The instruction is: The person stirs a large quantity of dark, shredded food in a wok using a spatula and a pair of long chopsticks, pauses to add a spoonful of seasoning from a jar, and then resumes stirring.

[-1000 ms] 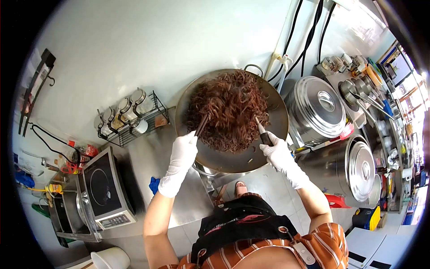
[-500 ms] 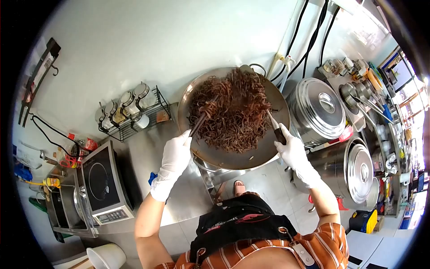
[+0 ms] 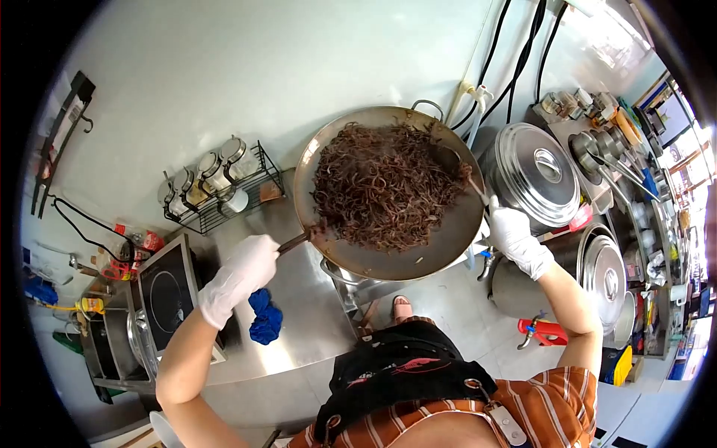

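Note:
A wide wok holds a heap of dark brown shredded strands. At its left rim my left hand, in a white glove, is closed round the brown handle of a wok spatula; strands cover the spatula's far end. My right hand, also gloved, grips a second spatula at the right rim. The head of that one lies against the right edge of the heap, partly hidden by strands.
Left of the wok, a wire rack holds lidded jars. A blue cloth lies on the steel counter, with an induction cooker beyond it. Large lidded steel pots stand close on the right.
Both hands have moved outward, the left one to the left and the right one to the right. The strands lifted in a clump before now lie spread in the wok.

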Action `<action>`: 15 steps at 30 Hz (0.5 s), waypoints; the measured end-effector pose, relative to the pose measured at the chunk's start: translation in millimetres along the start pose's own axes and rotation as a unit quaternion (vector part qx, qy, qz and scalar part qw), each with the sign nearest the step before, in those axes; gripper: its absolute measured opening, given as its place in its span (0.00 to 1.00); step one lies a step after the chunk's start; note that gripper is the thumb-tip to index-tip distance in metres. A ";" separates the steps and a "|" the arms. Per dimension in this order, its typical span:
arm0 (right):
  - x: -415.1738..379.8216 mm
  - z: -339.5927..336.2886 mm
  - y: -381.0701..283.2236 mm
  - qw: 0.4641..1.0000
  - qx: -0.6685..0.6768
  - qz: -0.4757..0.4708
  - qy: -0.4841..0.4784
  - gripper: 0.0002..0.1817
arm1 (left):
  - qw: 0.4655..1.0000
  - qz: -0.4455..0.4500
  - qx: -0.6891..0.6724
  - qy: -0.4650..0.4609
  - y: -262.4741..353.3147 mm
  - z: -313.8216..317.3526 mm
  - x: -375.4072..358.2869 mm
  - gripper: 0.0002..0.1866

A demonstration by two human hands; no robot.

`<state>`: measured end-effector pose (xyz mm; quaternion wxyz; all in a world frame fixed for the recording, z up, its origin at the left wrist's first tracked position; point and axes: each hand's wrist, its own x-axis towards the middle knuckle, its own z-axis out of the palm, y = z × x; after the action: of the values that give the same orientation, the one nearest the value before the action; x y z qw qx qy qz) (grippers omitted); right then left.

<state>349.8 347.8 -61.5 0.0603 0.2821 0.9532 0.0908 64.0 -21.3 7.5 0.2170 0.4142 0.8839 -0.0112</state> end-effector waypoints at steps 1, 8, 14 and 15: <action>1.7 12.3 0.1 0.998 0.053 0.005 -0.020 0.23 | 1.000 -0.008 -0.014 0.002 6.5 6.3 11.4 0.10; 3.9 28.8 -65.4 0.872 0.445 0.061 -0.197 0.14 | 0.973 0.118 -0.177 0.087 49.0 105.8 113.3 0.10; -20.1 24.9 -60.9 0.868 0.489 0.033 -0.083 0.18 | 0.933 -0.012 -0.345 0.097 63.0 137.8 86.7 0.12; -24.0 24.5 -60.0 0.872 0.486 0.038 -0.043 0.21 | 0.921 -0.015 -0.371 0.118 63.5 141.5 84.6 0.12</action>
<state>342.3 288.6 -96.3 -0.0475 0.3157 0.8618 -0.3941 116.1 53.7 -143.7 0.2491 0.2892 0.8500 0.3631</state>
